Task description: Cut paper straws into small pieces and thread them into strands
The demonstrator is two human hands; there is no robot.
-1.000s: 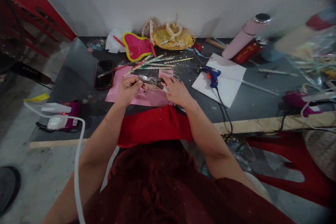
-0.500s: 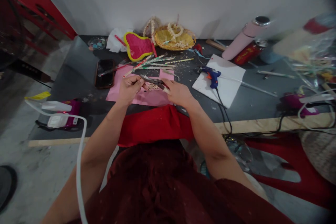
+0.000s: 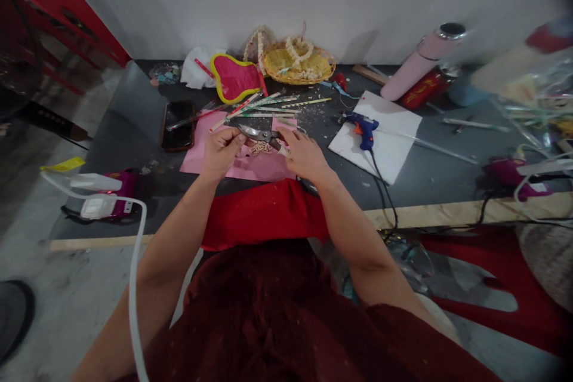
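Gripping the pruning shears (image 3: 260,134) by the handles, right hand (image 3: 305,153) wrapped round them, over the pink paper (image 3: 197,152). Long axis runs 10 to 4 o'clock: blades toward 10, handles at 4 in my right hand. Left hand (image 3: 219,150) is nearer the cutting end, its thumb and forefinger pressed together right beside the blade tip. Can't tell what's pinched between them, if anything, or whether skin meets metal. So from the left fingertips, the shears' body lies toward 4. Short pale pieces (image 3: 261,148) are on the paper at about 6 from the pivot, between my hands. Long patterned sticks (image 3: 271,114) lie at 12, beyond the blades. Phone (image 3: 178,125) is at 10 from the left hand; blue glue gun (image 3: 366,131) on the white board (image 3: 391,155) is at 2 from the right, well apart.
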